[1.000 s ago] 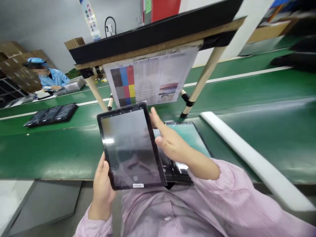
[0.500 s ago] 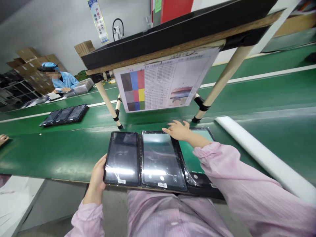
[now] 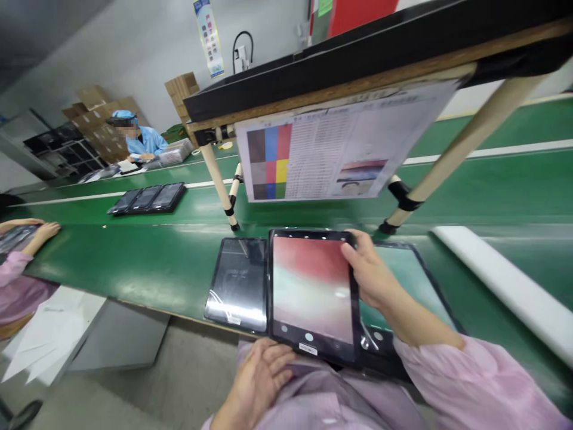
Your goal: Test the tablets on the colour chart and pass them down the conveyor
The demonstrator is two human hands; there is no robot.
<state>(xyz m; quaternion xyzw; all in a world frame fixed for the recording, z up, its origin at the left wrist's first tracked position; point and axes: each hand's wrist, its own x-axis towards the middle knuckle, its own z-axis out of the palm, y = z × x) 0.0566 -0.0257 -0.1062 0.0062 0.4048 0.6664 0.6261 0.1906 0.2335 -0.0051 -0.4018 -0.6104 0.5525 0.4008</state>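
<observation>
The middle tablet (image 3: 311,292) is tilted up toward me, its screen showing a red-to-white picture. My right hand (image 3: 369,272) grips its upper right edge, thumb over the front. Below its lower left corner lies my left hand (image 3: 264,373), palm up with fingers stretched out; whether it touches the bottom edge I cannot tell. To the left a dark-screened tablet (image 3: 239,283) rests on the black tray. At the right, partly hidden by my right arm, another tablet (image 3: 407,280) shows a green screen.
A stand with a chart sheet (image 3: 313,149) rises behind the tablets. A white foam bar (image 3: 505,286) lies at the right of the green bench (image 3: 147,260). More tablets (image 3: 147,198) sit farther left. Co-workers are at the far left, one handling something (image 3: 20,236) at the bench.
My right hand has taken hold of the middle tablet and tilted it up; its screen has turned red and white. My left hand has left the left tablet and moved right, below the middle one.
</observation>
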